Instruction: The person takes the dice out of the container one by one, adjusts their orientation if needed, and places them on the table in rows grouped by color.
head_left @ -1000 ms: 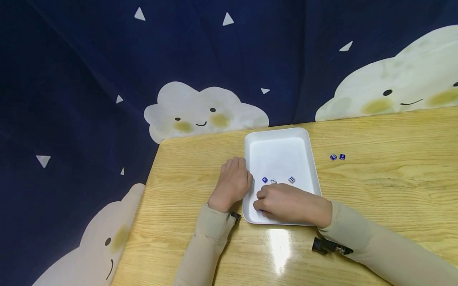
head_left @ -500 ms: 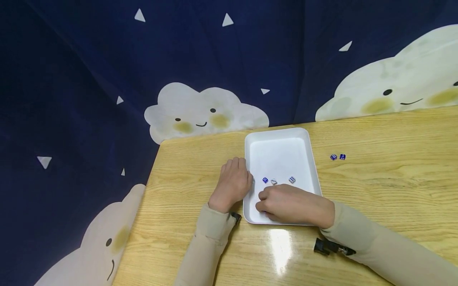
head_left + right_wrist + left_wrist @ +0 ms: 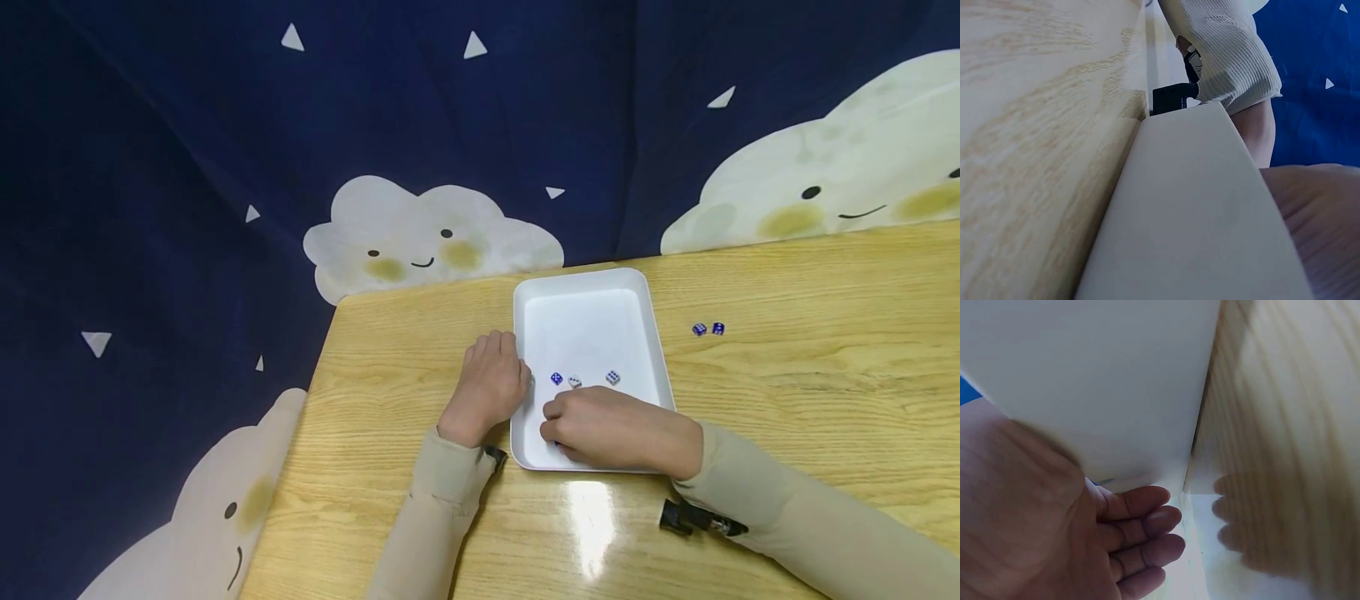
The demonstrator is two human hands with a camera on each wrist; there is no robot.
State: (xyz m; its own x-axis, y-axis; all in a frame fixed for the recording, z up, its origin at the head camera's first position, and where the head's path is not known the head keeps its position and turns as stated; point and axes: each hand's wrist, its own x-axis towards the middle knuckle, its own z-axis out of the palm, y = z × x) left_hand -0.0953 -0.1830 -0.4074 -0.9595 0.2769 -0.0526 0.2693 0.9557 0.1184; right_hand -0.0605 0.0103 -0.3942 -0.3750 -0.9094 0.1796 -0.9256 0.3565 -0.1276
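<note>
A white tray (image 3: 581, 325) lies on the wooden table, and my left hand (image 3: 489, 379) grips its left wall. In the left wrist view the fingers (image 3: 1160, 550) curl against the wall's outer side; the thumb is hidden there. My right hand (image 3: 600, 425) is down inside the tray's near half, fingers bent and pinching a blue die, nearly all covered by the fingers. Just beyond that hand, a blue die (image 3: 557, 378), a white die (image 3: 574, 381) and another white die (image 3: 612, 377) form a loose row. The right wrist view shows mainly the tray's outer wall (image 3: 1191, 212).
To the right of the tray, two blue dice (image 3: 708, 329) sit side by side on the table (image 3: 810, 400). A dark blue curtain (image 3: 480, 125) with smiling clouds hangs along the table's back and left edges.
My right hand has slid slightly to the right within the tray, fingers still bent. The left hand keeps its grip on the tray wall, and the visible dice stay in place.
</note>
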